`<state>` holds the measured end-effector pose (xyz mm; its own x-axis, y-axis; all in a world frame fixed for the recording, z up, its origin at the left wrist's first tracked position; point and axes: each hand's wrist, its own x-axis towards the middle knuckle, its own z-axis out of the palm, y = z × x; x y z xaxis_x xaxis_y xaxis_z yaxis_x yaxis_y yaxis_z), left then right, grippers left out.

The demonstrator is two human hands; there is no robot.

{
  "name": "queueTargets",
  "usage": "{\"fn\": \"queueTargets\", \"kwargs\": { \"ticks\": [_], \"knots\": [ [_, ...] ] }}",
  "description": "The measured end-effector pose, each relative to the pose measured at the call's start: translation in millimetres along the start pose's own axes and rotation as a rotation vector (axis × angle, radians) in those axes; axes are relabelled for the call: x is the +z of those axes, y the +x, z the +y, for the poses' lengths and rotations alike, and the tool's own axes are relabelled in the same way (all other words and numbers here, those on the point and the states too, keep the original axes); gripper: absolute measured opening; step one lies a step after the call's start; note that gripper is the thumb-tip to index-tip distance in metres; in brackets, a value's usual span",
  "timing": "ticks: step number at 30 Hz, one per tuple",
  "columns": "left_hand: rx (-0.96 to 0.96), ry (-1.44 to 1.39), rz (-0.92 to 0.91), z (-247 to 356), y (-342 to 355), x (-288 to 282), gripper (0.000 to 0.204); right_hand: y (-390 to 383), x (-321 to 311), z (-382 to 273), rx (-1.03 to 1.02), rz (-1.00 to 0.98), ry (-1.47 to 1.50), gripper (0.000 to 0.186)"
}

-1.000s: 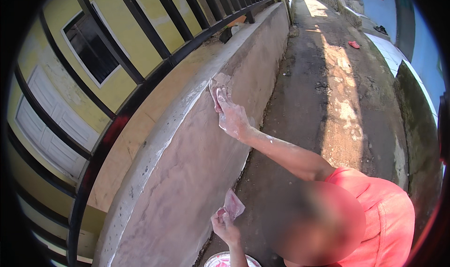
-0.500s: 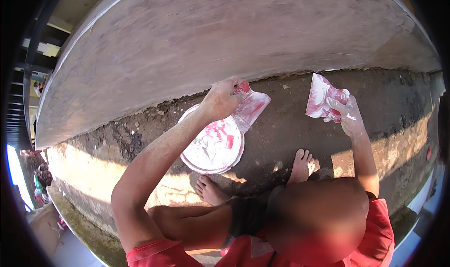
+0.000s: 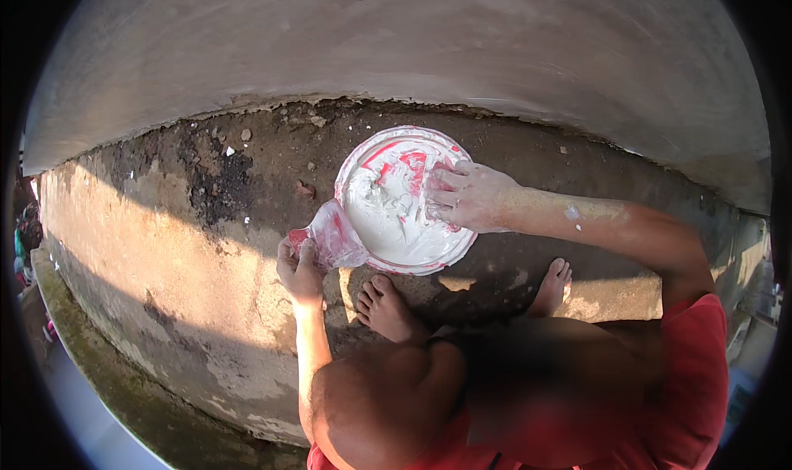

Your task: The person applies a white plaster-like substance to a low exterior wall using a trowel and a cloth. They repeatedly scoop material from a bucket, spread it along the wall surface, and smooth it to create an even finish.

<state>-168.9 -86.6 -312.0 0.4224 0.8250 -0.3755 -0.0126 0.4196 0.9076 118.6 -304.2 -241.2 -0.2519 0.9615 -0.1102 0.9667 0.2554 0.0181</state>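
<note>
My left hand (image 3: 302, 272) pinches a flexible red putty spreader (image 3: 334, 237), its blade smeared white. The spreader's far edge lies against the left rim of a round white tub or lid (image 3: 412, 269). Thick white putty (image 3: 381, 216), streaked with red, covers its inside. Over the right half of the putty is my right hand (image 3: 470, 195), whitened, with curled fingers reaching down into the round container. The second spreader seen in this hand half a second ago is mostly or wholly hidden beneath it.
A smooth grey-brown wall (image 3: 396, 49) curves across the far side. Stained concrete ground (image 3: 223, 289) lies below, part sunlit, with small debris near the wall. My bare feet (image 3: 388, 309) are close to the container's near side. A mossy ledge (image 3: 124, 371) runs along the lower left.
My left hand has moved down and left with its spreader, to the container's left rim. My right hand has swung left from beyond the container onto the putty. The view has shifted.
</note>
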Motion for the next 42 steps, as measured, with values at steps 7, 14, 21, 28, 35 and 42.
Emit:
{"fn": "queueTargets", "kwargs": {
  "ticks": [7, 14, 21, 28, 35, 42],
  "knots": [
    [-0.173, 0.010, 0.155, -23.9, -42.5, -22.3, 0.013, 78.4, 49.8, 2.7, -0.066, -0.248, -0.040, 0.033],
    [-0.157, -0.004, 0.051, -23.2, -21.0, -15.9, 0.011, 49.4, 33.2, -23.0, -0.054, -0.465, -0.079, 0.028],
    [0.023, -0.025, -0.190, -15.3, 4.8, 29.2, 0.013, -1.3, 12.0, -32.6, 0.005, -0.765, 0.019, 0.024],
    [-0.015, 0.074, -0.464, -14.8, 12.2, 93.6, 0.017, -111.5, 5.7, 8.7, 0.648, -0.402, 0.903, 0.036],
    [-0.360, 0.025, -0.766, 2.9, 11.0, 176.9, 0.031, -160.9, -64.5, 13.7, 0.939, 0.064, 1.847, 0.048],
    [-0.647, 0.144, -0.939, 57.2, -42.1, 259.3, 0.022, -189.2, -128.8, -21.8, 0.784, 0.783, 1.212, 0.032]
  ]
}}
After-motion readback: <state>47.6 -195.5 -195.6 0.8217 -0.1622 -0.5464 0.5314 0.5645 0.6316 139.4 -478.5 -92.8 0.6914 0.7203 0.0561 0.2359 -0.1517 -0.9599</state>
